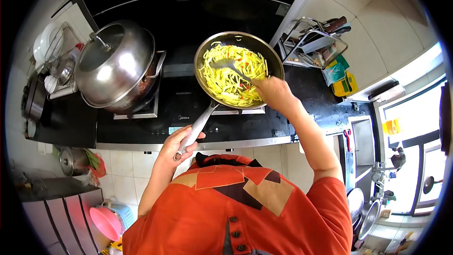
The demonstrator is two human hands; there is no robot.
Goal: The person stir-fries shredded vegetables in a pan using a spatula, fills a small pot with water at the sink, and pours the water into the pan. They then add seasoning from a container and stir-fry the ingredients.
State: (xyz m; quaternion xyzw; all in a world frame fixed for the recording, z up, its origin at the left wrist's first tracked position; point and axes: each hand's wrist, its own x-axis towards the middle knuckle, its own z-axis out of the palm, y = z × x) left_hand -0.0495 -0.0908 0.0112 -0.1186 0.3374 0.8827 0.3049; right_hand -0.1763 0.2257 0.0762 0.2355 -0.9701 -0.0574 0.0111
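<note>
A frying pan [275, 61] sits over the right burner, its grey handle pointing toward me. My left hand [178, 147] is wrapped round the end of that handle. In the pan lie yellow-green vegetable strips [236, 87] with small red pieces among them. My right hand [275, 93] is closed at the pan's right rim, on the handle of a dark spatula [227, 64]. The spatula's blade is among the strips, slightly blurred; most of its handle is hidden by my fingers.
A large lidded wok [113, 66] occupies the left burner. Right of the pan stand a knife rack [314, 42] and green and yellow packets [342, 78]. A sink [362, 141] with red scissors [348, 139] beside it is farther right. The counter's front edge runs before me.
</note>
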